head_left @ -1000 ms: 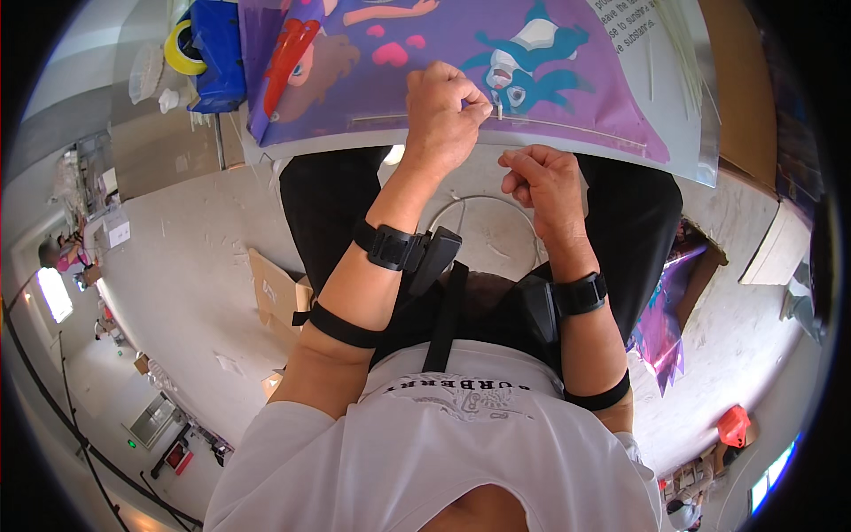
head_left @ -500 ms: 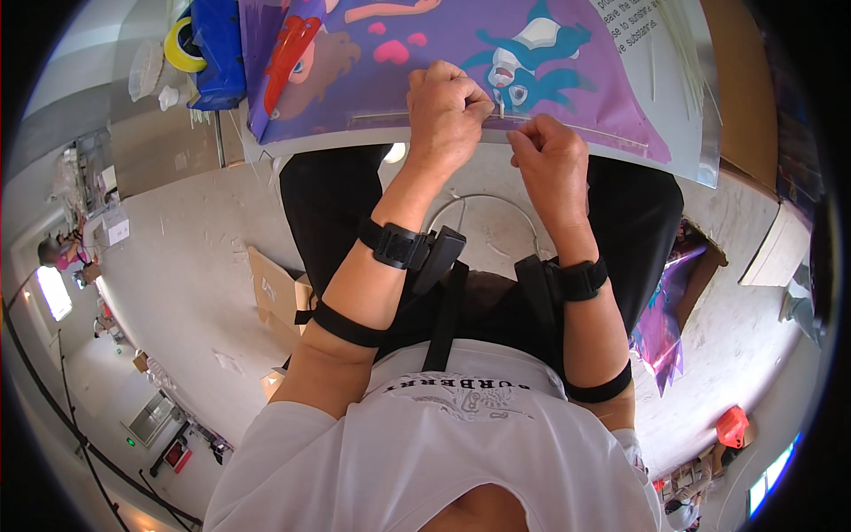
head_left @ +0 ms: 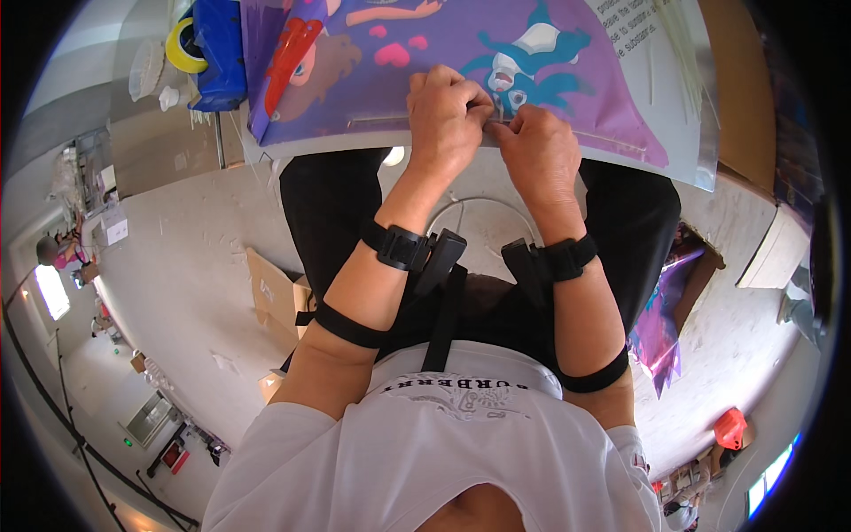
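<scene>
A purple printed sheet [head_left: 355, 89] with cartoon figures and pink hearts lies along the table's near edge. A thin pale rod [head_left: 612, 140] runs near its lower border. My left hand [head_left: 443, 115] is closed over the sheet by the rod, thumb and fingers pinched together. Just right of it, my right hand [head_left: 541, 155] also pinches at the border, its thumb and forefinger close to the left fingertips. Something small stands between the fingertips, too small to name.
At the far left sits a blue tape dispenser [head_left: 219, 58] with a yellow roll [head_left: 184, 46]. Thin pale sticks [head_left: 687, 58] lie at the right on a clear mat [head_left: 705, 160]. Below, an open cardboard box [head_left: 275, 293] and a box with purple sheets [head_left: 660, 328] flank my legs.
My right hand has moved left and slightly up, bringing its fingertips up to those of my left hand at the sheet's border. The left hand has barely moved.
</scene>
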{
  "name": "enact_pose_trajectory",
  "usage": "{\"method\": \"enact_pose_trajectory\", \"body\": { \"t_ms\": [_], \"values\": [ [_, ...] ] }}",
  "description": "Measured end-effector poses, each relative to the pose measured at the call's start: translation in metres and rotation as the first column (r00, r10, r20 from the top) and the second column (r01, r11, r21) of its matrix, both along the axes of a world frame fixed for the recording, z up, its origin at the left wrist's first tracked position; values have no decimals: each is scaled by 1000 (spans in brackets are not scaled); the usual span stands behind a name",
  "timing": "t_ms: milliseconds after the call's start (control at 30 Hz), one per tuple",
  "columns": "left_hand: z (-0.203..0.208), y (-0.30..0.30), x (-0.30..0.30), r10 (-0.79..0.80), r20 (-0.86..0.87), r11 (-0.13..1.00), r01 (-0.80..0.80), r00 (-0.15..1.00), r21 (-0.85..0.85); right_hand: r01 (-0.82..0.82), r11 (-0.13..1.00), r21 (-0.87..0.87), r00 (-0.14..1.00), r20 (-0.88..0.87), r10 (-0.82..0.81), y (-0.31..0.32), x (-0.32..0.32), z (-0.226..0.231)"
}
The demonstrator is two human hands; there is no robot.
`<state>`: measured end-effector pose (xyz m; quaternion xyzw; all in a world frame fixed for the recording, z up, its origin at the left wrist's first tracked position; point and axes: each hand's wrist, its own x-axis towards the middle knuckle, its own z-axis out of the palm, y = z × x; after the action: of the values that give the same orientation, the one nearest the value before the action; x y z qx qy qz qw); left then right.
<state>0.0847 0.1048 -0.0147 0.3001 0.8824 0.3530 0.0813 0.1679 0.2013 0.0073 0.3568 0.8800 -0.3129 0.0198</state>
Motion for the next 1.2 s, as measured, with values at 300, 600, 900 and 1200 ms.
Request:
{"method": "enact_pose_trajectory", "body": {
  "t_ms": [300,600,900,1200],
  "values": [
    [1,8,9,71,-79,997,-69,994,31,-6,1000,8,999,45,5,3,-5,-1],
    [7,-14,24,-356,-280,928,301,892,-220,-6,1000,-2,999,36,6,9,-4,-8],
    [13,-28,40,-321,-150,873,231,935,-429,-90,996,-14,991,-98,88,24,15,-22],
    [11,-47,29,-330,-184,895,245,926,-373,140,987,77,989,-59,-136,121,82,4]
  ]
}}
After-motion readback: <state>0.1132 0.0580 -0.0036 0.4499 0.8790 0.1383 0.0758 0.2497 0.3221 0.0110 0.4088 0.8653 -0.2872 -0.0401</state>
